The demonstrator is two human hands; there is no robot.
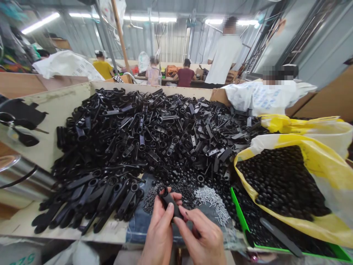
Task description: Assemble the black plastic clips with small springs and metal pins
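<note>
As the L hand (pixel 158 235) & R hand (pixel 200 239) work close together, a black plastic ring-ended part (pixel 168 201) sits between them, above a denim cloth (pixel 136 228). L fingers (pixel 176 195) wrap behind it w/ thumb pressed on front; R fingertips (pixel 179 220) pinch narrow at its lower end. Just ahead: small pile of silver pins (pixel 211 202) & a dark grey pile of tiny bits (pixel 151 198), both on the cloth. Beyond, a big heap of black plastic parts (pixel 138 136) fills a wooden tray (pixel 55 106). To the R, a yellow-printed plastic bag (pixel 275 147) holds black round pieces (pixel 281 180), beside a green tray (pixel 242 217) w/ a long black strip (pixel 280 237). Co-worker in white shirt (pixel 223 51) stands in bg.
</note>
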